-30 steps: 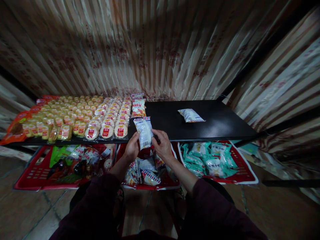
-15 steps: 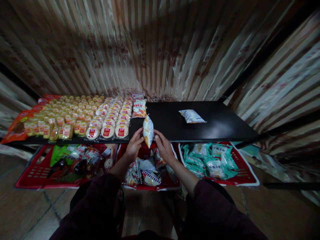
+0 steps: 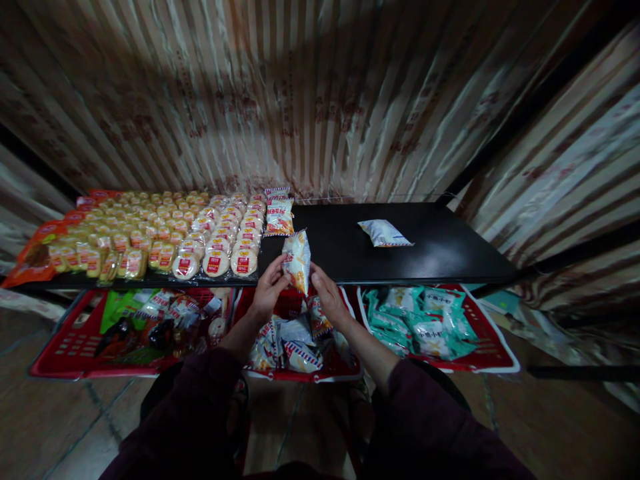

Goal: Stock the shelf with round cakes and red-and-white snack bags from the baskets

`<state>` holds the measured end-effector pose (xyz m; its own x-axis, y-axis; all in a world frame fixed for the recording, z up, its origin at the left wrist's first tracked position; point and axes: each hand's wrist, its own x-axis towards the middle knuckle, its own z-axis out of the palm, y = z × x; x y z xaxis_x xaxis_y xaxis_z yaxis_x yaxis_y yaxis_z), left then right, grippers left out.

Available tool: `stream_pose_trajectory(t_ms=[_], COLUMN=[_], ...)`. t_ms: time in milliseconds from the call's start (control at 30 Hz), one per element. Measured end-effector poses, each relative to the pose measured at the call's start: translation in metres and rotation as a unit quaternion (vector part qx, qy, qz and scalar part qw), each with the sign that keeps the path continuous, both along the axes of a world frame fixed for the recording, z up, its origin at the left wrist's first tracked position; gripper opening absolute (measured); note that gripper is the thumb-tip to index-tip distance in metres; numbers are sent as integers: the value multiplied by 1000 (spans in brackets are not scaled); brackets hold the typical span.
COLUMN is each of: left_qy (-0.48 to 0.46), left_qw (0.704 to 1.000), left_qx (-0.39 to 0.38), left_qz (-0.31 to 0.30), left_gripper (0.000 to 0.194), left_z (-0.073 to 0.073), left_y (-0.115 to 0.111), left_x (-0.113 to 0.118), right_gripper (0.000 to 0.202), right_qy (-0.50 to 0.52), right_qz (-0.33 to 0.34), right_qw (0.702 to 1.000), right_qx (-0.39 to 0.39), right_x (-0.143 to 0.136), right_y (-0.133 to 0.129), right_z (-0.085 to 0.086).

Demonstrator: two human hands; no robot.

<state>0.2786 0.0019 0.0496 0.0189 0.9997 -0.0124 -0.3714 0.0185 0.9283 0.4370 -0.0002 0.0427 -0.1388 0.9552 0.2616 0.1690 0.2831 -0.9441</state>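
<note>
- Fingers (image 3: 275, 268) of left hand (image 3: 267, 292) pinch the snack bag (image 3: 297, 263); whether right hand (image 3: 327, 293) grips, cannot tell.
- Snack bag tilted, above shelf's (image 3: 333, 237) front edge.
- Edge-only pinch could slip, dropping it into basket (image 3: 300, 377) below.

The held packet (image 3: 299, 257) looks like thin plastic film, slightly crinkled and shiny, as does the loose white packet (image 3: 384, 233). Clear, glossy plastic wraps the round cakes (image 3: 217, 262). The black shelf (image 3: 330, 247) is smooth with a soft sheen. The baskets (image 3: 489, 333) are hard plastic, the curtain (image 3: 310, 100) pleated cloth with satiny stripes, the sleeves (image 3: 193, 397) matt dark cloth, the floor (image 3: 87, 417) dull tile.
</note>
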Motion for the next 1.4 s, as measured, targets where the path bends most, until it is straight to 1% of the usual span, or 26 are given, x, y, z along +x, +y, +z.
stream_pose_trajectory(t_ms=[133,233,333,467,667,767,933,1033,1133,1267,1333,1400], left_qy=[25,48,104,168,215,223,214,203,201,277,327,385], left_qw=[999,998,992,978,964,959,962,965,966,942,924,900], left_qx=[8,18,42,89,108,128,133,120,115,140,149,162], left_qz=[21,34,53,88,112,119,108,113,118,127,129,126], left_gripper=[52,52,50,45,41,41,43,42,44,47,48,50], left_z=[0,-3,-6,-5,1,3,2,-1,-4,-8,-10,-12], left_y=[0,1,1,2,4,6,14,22,33,47,53,58], left_x=[0,0,-1,-1,-3,-5,-6,-6,-9,-14,-16,-18], right_gripper=[52,53,52,52,57,58,61,62,62,62,63,65], right_qy=[-2,5,6,31,108,135,182,183,169,152,153,169], right_qz=[12,24,12,1,-14,-25,-39,-65,-88,-88,-86,-76], right_qw=[1000,1000,1000,999,992,988,977,973,973,978,978,976], right_qx=[-8,-20,-26,-40,-67,-76,-103,-124,-129,-116,-115,-117], right_x=[-1,-3,-5,-8,-12,-14,-21,-24,-26,-28,-30,-33], right_y=[0,0,2,8,19,26,44,56,68,82,87,92], right_z=[1,2,1,-5,-18,-25,-36,-38,-39,-40,-40,-37])
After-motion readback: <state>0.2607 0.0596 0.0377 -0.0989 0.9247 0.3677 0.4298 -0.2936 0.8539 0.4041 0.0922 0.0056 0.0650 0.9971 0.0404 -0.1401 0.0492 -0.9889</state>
